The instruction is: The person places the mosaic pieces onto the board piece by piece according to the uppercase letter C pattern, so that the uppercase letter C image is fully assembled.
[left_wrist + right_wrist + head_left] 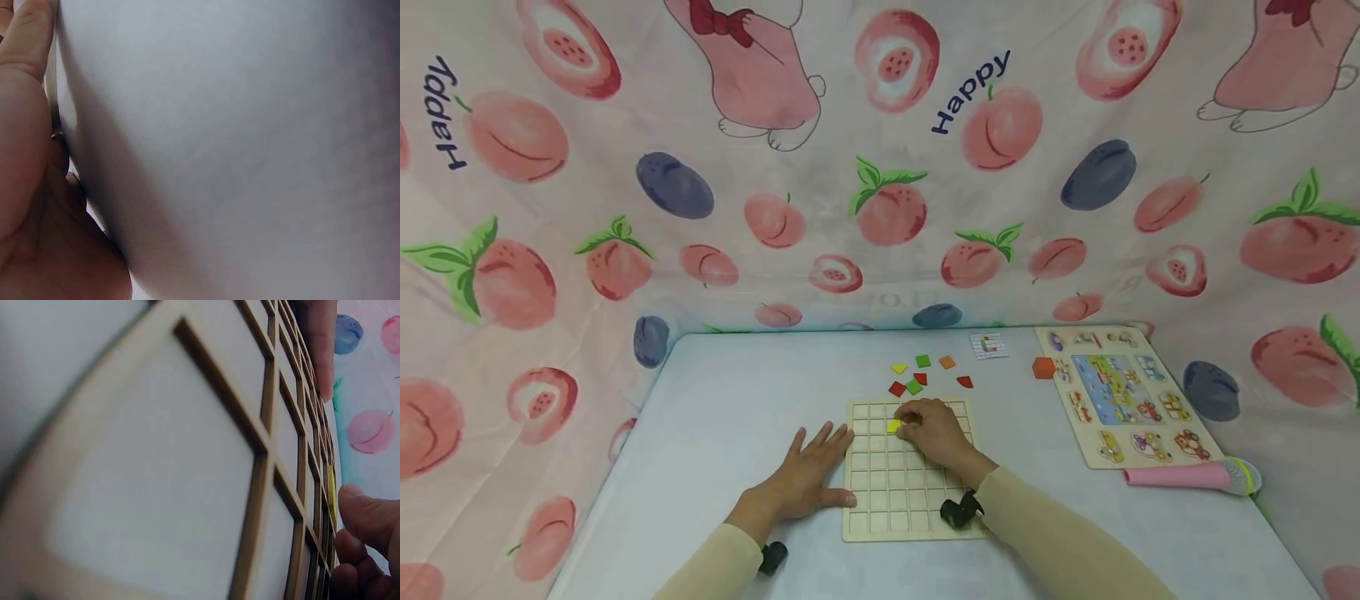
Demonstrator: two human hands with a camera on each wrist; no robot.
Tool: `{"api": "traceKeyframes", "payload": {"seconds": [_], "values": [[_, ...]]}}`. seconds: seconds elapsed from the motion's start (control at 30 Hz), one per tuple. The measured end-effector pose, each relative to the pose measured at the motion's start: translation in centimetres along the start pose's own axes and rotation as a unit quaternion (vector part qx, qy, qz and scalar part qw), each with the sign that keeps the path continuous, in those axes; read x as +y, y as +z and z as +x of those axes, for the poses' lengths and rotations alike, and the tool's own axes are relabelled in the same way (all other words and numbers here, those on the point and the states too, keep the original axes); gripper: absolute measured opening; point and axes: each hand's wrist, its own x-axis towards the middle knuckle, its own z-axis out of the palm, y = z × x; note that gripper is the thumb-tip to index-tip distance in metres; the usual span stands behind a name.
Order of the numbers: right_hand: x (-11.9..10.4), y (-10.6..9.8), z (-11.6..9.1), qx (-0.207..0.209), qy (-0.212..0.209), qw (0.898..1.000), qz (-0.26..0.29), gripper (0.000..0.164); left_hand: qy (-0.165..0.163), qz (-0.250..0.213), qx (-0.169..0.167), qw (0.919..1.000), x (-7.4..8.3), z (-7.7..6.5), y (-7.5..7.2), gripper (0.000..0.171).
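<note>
A pale wooden grid board (877,479) lies flat on the white table. Over its upper part, my right hand (938,433) has thumb and curled fingers around a small yellow tile (892,426) at the grid's second row. In the right wrist view that yellow tile (332,487) sits at the far grid bars, beside the thumb (362,512). My left hand (811,475) rests with fingers spread at the board's left edge, thumb tip at the rim. The left wrist view shows mostly table surface (237,150) and part of the left hand (25,150).
Behind the board lie several small tiles, including a yellow one (898,367), an orange one (947,362) and a red one (965,382). A pattern card (989,346), red-orange hexagon (1043,367), picture puzzle board (1086,442) and pink microphone (1180,476) are farther right.
</note>
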Motion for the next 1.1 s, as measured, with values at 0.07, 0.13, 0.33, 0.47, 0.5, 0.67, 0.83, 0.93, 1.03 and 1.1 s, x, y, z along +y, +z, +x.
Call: {"api": "traceKeyframes", "payload": {"seconds": [0.07,0.13,0.33,0.47,0.5,0.67,0.83,0.93,1.03,1.1], "values": [[0.0,-0.1,-0.1,-0.004,0.006,1.0,0.013,0.019,-0.002,0.002,-0.001,1.0,0.0,0.0,0.0,0.107],[0.1,-0.2,-0.1,-0.008,0.011,1.0,0.027,0.02,-0.003,0.002,0.0,1.0,0.0,0.0,0.1,0.107],[0.5,-1.5,0.4,-0.019,0.026,0.996,0.079,0.023,-0.005,0.003,-0.002,1.0,-0.3,0.1,0.2,0.107],[0.8,-3.0,0.7,-0.01,0.031,0.994,0.101,0.025,-0.005,0.004,-0.004,1.0,-0.4,0.3,0.4,0.108],[0.8,-3.4,0.7,-0.006,0.034,0.994,0.105,0.025,-0.005,0.002,-0.003,1.0,-0.4,0.3,0.4,0.108],[1.3,-5.3,1.1,0.019,0.041,0.993,0.11,0.028,-0.006,0.0,-0.003,1.0,-0.4,0.3,0.4,0.108],[2.4,-6.7,1.4,0.043,0.047,0.992,0.113,0.029,-0.009,0.007,-0.005,0.9999,-0.6,0.3,0.6,0.109],[3.1,-7.2,1.7,0.048,0.047,0.991,0.114,0.028,-0.01,0.009,-0.007,0.9999,-0.5,0.3,0.5,0.109],[3.1,-7.2,2.4,0.045,0.044,0.992,0.109,0.028,-0.01,0.01,-0.008,0.9999,-0.4,0.3,0.3,0.11],[2.7,-7.0,3.0,0.031,0.039,0.993,0.109,0.03,-0.011,0.01,-0.008,0.9999,-0.4,0.3,0.3,0.109]]}}
